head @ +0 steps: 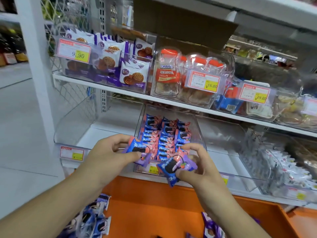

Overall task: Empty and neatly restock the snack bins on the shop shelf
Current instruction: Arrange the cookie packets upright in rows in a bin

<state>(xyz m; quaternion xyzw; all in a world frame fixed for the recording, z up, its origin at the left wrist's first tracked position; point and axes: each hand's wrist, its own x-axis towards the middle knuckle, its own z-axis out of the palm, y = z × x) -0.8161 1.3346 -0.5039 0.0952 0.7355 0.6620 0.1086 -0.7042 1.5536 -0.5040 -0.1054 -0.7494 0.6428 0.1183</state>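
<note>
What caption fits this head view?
Both hands, left hand and right hand, hold cookie packets before the half-filled clear bin.

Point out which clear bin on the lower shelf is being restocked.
The middle bin, in front of both hands: it alone holds neat rows of cookie packs. The left bin holds none; the right bin holds white packets.

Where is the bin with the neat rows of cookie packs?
The clear bin sits on the lower shelf, mid-frame, just behind the left hand and right hand, under the red-lidded cup snacks.
</note>
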